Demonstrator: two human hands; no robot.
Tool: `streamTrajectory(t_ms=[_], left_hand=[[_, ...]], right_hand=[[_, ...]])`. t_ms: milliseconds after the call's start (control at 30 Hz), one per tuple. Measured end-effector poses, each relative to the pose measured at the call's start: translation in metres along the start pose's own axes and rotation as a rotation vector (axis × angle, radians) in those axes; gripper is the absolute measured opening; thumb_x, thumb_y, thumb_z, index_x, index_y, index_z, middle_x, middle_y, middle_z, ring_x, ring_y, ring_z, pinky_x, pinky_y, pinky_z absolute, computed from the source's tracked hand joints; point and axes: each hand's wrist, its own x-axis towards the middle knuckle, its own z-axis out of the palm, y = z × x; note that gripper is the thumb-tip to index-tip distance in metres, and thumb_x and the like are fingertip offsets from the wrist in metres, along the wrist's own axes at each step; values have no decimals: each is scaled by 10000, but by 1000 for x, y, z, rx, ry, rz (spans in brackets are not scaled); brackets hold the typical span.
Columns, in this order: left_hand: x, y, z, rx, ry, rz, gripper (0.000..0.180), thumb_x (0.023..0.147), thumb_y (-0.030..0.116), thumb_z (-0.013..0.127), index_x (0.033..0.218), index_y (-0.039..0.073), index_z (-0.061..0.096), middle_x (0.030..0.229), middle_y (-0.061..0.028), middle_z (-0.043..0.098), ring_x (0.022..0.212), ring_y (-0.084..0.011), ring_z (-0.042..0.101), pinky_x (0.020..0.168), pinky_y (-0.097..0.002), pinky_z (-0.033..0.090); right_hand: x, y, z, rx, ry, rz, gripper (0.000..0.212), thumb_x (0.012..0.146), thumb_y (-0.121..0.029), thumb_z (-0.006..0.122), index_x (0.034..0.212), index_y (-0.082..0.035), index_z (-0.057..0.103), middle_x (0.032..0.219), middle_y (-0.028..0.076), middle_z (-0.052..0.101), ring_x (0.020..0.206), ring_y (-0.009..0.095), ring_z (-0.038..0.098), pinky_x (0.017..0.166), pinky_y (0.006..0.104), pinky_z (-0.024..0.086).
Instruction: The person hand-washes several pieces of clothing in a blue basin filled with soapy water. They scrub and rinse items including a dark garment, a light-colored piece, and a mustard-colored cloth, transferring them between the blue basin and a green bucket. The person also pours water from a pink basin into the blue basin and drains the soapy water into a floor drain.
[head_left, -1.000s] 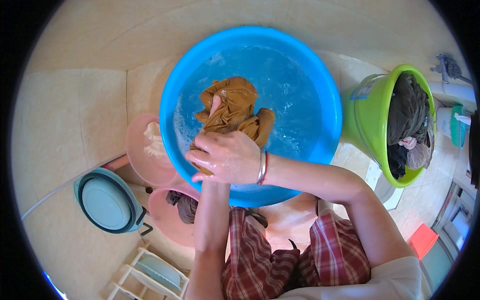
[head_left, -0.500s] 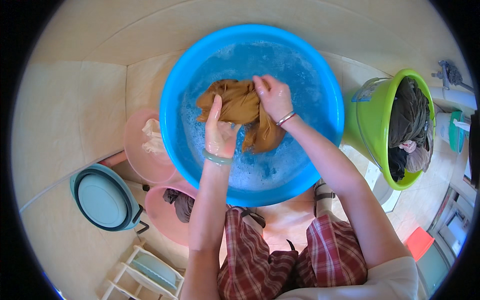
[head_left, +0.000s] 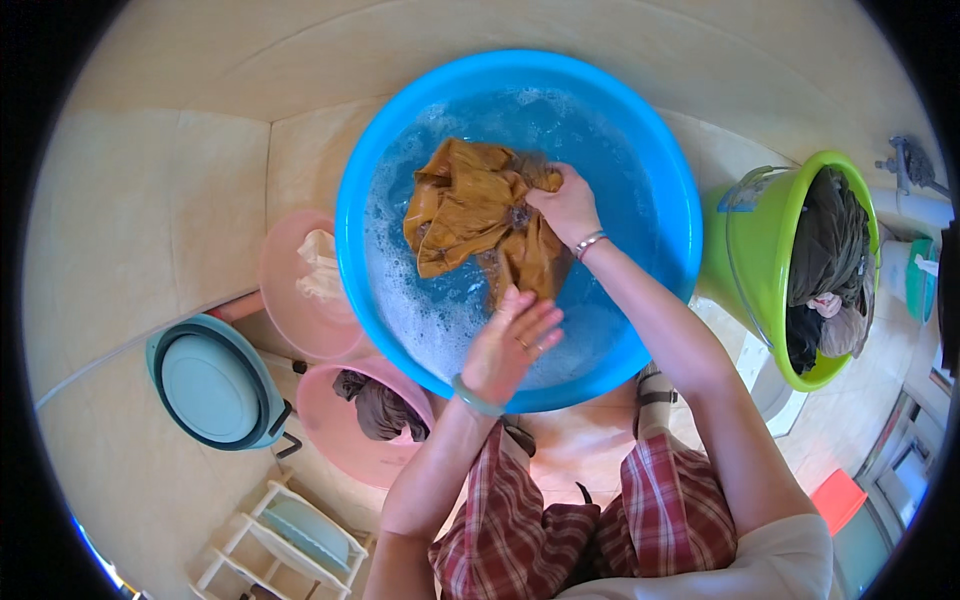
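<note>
A wet brown garment (head_left: 470,220) lies bunched in soapy water inside a large round blue basin (head_left: 352,200). My right hand (head_left: 566,205) grips the garment at its right side, fingers closed on the cloth, a bracelet on the wrist. Close to the basin's front edge, my left hand (head_left: 512,340) is open with its fingers apart, near the garment's lower end. Nothing shows in the left hand, which has a ring on one finger and a green bangle at the wrist. Suds float mostly at the water's left and front.
A green bucket (head_left: 735,270) full of dark clothes stands at the right. Left of the basin are two pink basins, one with white cloth (head_left: 320,268), one with dark cloth (head_left: 385,408). A folded teal basin (head_left: 210,385) and a cream rack (head_left: 240,535) are farther left.
My left hand has come off the garment and moved toward the basin's front edge, opening out. The garment has spread on the water, while my right hand keeps hold and has shifted slightly nearer.
</note>
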Motion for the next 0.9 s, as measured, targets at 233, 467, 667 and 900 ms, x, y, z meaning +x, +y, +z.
streamTrajectory(t_ms=[233,467,667,900], left_hand=[[21,19,33,-456,-280,199,943,805,744,413,1450,75,253,1456,-150,337,1305,-318,379,1089,-474,307],[26,29,23,-437,-296,278,444,973,379,429,1268,51,478,1215,-136,559,1043,-256,581,885,-391,504],[9,41,31,-530,-294,214,439,937,417,498,1195,61,507,1015,-110,616,871,-234,615,726,-383,536],[39,7,15,-667,-759,-98,415,938,393,523,1193,68,489,965,-94,593,809,-202,559,676,-355,512]], right_hand=[[-104,-80,-41,335,-237,-234,420,716,-150,795,1056,-5,596,984,83,638,920,169,604,795,302,485],[-129,-94,-71,-56,-586,-899,227,584,-82,734,768,-133,612,754,16,529,820,230,533,884,393,379],[-102,-56,-84,772,-330,-138,607,816,-309,715,1339,-129,467,1358,86,446,1255,244,425,1018,400,382],[-54,-42,-24,1547,-801,333,690,890,-574,499,1388,-122,347,1384,142,416,1223,299,470,953,463,455]])
